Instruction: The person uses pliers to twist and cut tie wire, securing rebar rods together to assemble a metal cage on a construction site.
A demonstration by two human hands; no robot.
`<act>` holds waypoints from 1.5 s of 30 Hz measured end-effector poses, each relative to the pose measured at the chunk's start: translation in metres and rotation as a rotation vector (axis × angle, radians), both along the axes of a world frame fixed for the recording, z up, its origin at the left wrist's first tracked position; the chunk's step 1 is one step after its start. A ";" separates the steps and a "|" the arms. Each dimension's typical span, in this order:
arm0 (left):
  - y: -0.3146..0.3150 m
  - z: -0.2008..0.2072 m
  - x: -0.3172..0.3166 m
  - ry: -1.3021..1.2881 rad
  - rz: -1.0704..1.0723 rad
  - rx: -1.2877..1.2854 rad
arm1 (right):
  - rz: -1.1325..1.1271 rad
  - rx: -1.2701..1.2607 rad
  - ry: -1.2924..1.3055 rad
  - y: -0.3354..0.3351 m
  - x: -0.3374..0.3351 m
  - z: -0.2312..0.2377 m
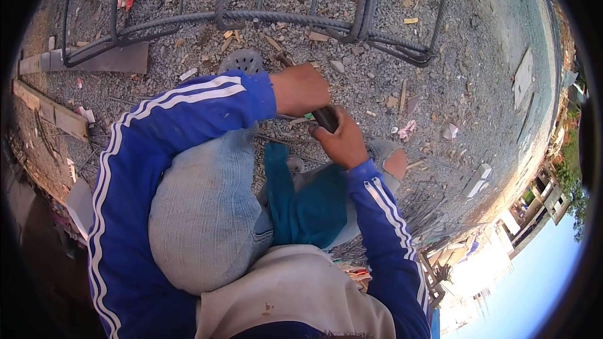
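My left hand (301, 90) is closed in a fist in front of my knees, its sleeve blue with white stripes. Just below and to its right, my right hand (344, 141) wraps around a dark handle (325, 118). That handle runs up toward the left fist, and a rusty metal end (284, 59) sticks out on the fist's far side. Both hands appear to grip one dark-handled tool; its middle is hidden, so its kind is unclear. Beyond the hands lies a cage of bent ribbed steel bars (270, 17). A teal cloth (317, 207) hangs over my lap.
Grey gravel (370, 88) with scraps of wood and litter covers the ground. A grey perforated clog (242, 61) shows beyond my left knee. Flat boards (116, 58) lie at the left, and thin wires or rods (427, 213) are heaped at the right. A white block (478, 179) sits farther right.
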State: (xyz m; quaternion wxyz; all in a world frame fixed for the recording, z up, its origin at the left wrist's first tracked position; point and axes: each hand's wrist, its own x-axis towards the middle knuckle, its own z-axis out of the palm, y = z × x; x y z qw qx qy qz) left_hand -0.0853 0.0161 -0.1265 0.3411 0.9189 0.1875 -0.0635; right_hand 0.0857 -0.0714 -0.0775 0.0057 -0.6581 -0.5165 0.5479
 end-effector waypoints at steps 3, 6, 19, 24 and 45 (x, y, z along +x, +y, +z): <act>-0.001 -0.041 -0.016 -0.065 0.163 0.224 | -0.166 0.215 -0.007 0.000 -0.002 -0.067; -0.006 -0.044 -0.023 0.003 0.172 0.288 | -0.608 0.182 -0.167 0.003 0.020 -0.118; -0.026 -0.040 -0.022 0.077 0.267 -0.134 | -0.146 0.267 -0.967 0.042 0.126 -0.173; -0.027 -0.042 -0.029 0.070 0.350 -0.244 | 0.047 0.102 -0.872 0.048 0.109 -0.160; -0.011 -0.052 0.020 -0.341 0.941 -1.246 | -0.443 0.170 0.202 0.008 0.025 -0.090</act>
